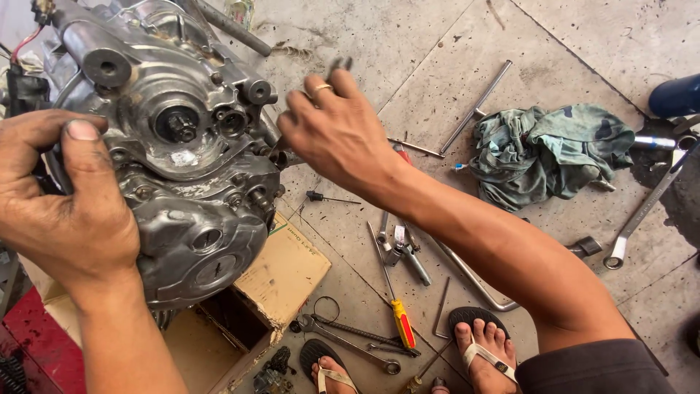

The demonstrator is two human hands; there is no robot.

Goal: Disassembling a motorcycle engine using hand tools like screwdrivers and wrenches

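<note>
Engine steadied by left hand, right hand fingers curled at its edge

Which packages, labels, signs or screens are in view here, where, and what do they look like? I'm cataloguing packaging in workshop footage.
Cardboard box: under the grey engine case, on the concrete floor; brown, open-topped, flaps folded out, small dark print on one flap.
No signs, screens or separate labels show.

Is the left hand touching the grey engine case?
Touching. The head view shows the left hand gripping the left edge of the engine case, thumb pressed on its front face with no gap, fingers curled over the edge.
</note>
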